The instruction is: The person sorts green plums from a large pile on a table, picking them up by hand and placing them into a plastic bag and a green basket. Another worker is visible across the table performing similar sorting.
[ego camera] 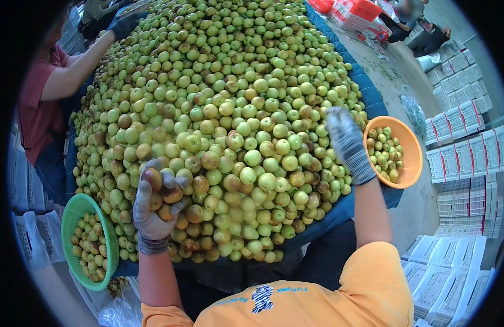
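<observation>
A large heap of green and brownish round fruits, probably jujubes (248, 157), spreads before me. My left hand (154, 208), in a grey-white glove, is turned palm up and cups several reddish-brown fruits (171, 193) above the heap's near left part. My right hand (345, 137), gloved likewise, is over the heap's right edge, beside an orange plastic basin (413, 163). Its back faces me, so whether its fingers hold anything is hidden. Small browned fruits (385, 155) lie in the basin.
A green plastic basket (68, 245) with fruits stands at the near left. Blue quilted cloth (368, 92) lies under the heap. Another person (43, 106) works at the left. Stacked white crates (469, 159) line the right side; more people (415, 28) are behind.
</observation>
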Available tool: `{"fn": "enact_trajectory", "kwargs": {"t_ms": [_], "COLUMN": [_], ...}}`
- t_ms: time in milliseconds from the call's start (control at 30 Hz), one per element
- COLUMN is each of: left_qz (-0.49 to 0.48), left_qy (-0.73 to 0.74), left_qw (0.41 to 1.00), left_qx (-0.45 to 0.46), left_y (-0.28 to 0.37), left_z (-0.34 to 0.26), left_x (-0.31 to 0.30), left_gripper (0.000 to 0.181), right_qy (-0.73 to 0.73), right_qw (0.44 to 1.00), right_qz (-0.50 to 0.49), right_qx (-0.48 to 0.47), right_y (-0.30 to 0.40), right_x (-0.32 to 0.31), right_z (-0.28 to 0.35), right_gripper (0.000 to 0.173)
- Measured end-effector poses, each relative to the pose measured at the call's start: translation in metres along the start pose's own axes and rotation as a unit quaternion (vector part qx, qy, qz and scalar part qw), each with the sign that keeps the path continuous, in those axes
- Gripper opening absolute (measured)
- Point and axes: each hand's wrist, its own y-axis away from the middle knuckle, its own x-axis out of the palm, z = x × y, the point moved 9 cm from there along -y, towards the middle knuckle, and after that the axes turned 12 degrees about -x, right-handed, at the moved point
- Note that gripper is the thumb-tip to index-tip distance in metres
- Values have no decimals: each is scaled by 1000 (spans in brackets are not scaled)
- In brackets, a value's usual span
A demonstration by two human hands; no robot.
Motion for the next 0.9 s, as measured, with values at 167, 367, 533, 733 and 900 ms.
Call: {"fn": "enact_trajectory", "kwargs": {"t_ms": [167, 367, 533, 733, 900], "left_qz": [-42, -56, -25, -52, -50], "left_qy": [8, -2, 11, -18, 25], "left_qw": [999, 998, 999, 998, 998], "left_qx": [-1, 25, 27, 28, 20], "left_y": [2, 3, -2, -1, 11], "left_z": [1, -4, -4, -4, -3], "left_x": [-3, -1, -2, -4, -3], "left_gripper": [44, 43, 44, 45, 47], "right_qy": [-74, 52, 111, -161, -616], "right_qw": [997, 988, 984, 985, 649], "right_qz": [-8, -88, -30, -24, 268], "right_qx": [-2, 115, 134, -60, -357], "right_y": [54, 63, 50, 49, 133], "right_x": [23, -34, -22, 10, 57], "right_z": [-9, -113, -119, -14, 313], "right_gripper": [44, 29, 26, 22, 23]}}
